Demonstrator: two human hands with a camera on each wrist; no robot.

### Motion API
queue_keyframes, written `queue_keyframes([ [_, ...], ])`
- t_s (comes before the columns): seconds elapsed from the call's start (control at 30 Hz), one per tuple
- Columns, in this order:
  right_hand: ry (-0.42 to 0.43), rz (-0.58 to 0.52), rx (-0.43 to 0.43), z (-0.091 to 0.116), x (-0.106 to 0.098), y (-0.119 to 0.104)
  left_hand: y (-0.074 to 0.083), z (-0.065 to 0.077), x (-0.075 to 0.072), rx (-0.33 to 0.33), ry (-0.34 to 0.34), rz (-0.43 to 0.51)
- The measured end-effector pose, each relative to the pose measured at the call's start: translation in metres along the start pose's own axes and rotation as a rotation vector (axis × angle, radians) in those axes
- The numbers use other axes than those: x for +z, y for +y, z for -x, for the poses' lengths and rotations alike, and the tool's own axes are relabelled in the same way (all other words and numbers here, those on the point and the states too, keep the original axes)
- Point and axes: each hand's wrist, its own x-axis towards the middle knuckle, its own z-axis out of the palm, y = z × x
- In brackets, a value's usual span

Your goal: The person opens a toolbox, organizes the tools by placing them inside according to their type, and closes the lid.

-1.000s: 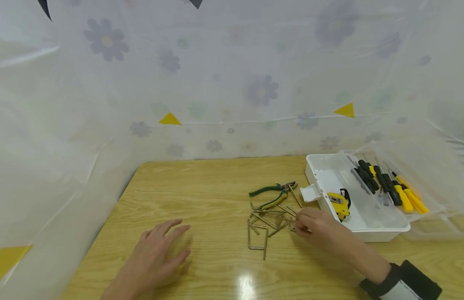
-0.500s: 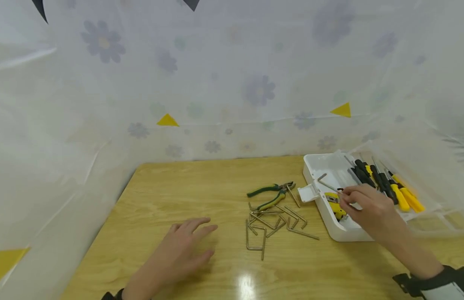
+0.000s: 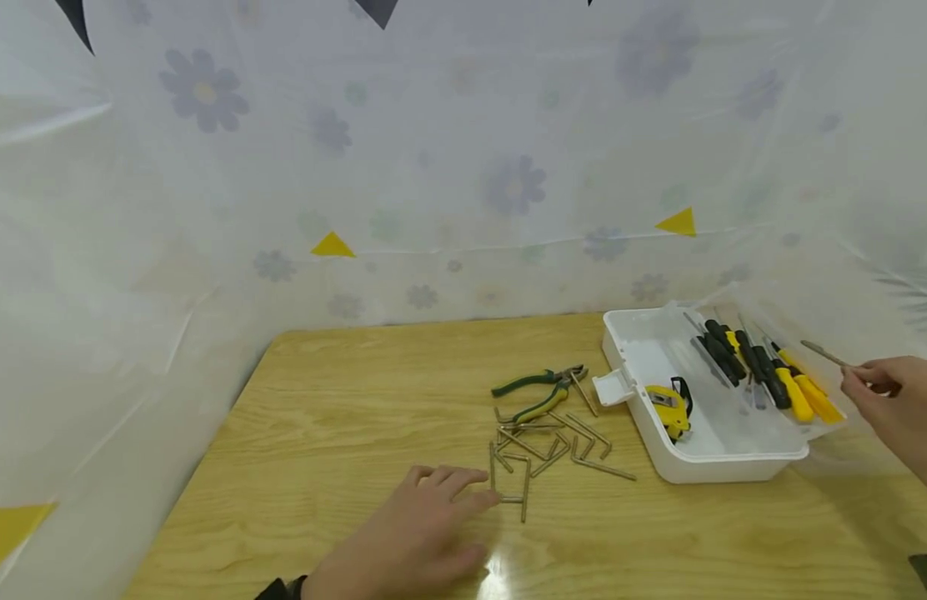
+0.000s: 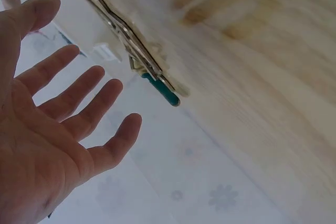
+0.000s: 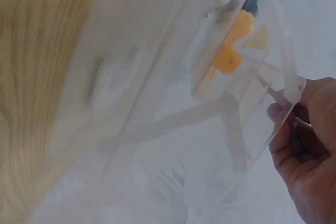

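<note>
My right hand (image 3: 894, 408) pinches a hex key (image 3: 825, 353) above the far right side of the white toolbox (image 3: 726, 468). In the right wrist view, the clear lid (image 5: 173, 124) stands in front of part of that hand and key. My left hand (image 3: 411, 533) has its fingers spread, just left of a loose pile of L-shaped hex keys (image 3: 602, 470). Whether its fingertips touch the nearest key, I cannot tell. The left wrist view shows the palm (image 4: 42, 140) holding nothing, with the pile beyond it.
Green-handled pliers (image 3: 534, 410) lie behind the hex keys. Inside the toolbox are a yellow tape measure (image 3: 669, 408) and several black and yellow screwdrivers (image 3: 794, 392). A floral plastic sheet (image 3: 448, 167) hangs behind the wooden table (image 3: 343, 392).
The right hand has taken one hex key from the pile and carried it right across the toolbox. The left hand has slid right, up to the pile.
</note>
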Motion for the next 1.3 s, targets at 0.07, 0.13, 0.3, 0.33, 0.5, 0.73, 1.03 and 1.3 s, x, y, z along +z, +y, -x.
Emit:
queue_keyframes([
  [0.07, -0.064, -0.019, 0.094, 0.001, -0.001, 0.003, 0.004, -0.003, 0.001, 0.025, 0.0, -0.015],
  [0.13, -0.118, -0.029, 0.166, 0.001, -0.002, 0.004, 0.006, -0.006, 0.001, 0.046, 0.004, -0.041],
  [0.3, -0.175, 0.002, 0.201, -0.001, 0.001, 0.0, 0.008, -0.008, 0.002, 0.053, 0.0, -0.066],
  [0.33, -0.175, 0.014, 0.197, -0.002, 0.002, -0.002, 0.008, -0.007, 0.002, 0.048, -0.001, -0.069],
  [0.5, -0.131, 0.039, 0.166, 0.0, 0.006, -0.014, 0.001, -0.002, 0.0, 0.008, 0.017, -0.071],
  [0.73, 0.068, 0.011, -0.148, 0.004, 0.024, -0.061, -0.022, 0.01, -0.009, -0.142, -0.002, -0.07],
  [1.03, -0.166, -0.149, -0.38, 0.011, 0.065, -0.165, -0.05, 0.029, -0.026, -0.258, 0.116, -0.128],
  [1.3, -0.787, -0.103, -0.153, 0.02, 0.099, -0.217, -0.058, 0.041, -0.034, -0.322, 0.116, -0.112],
])
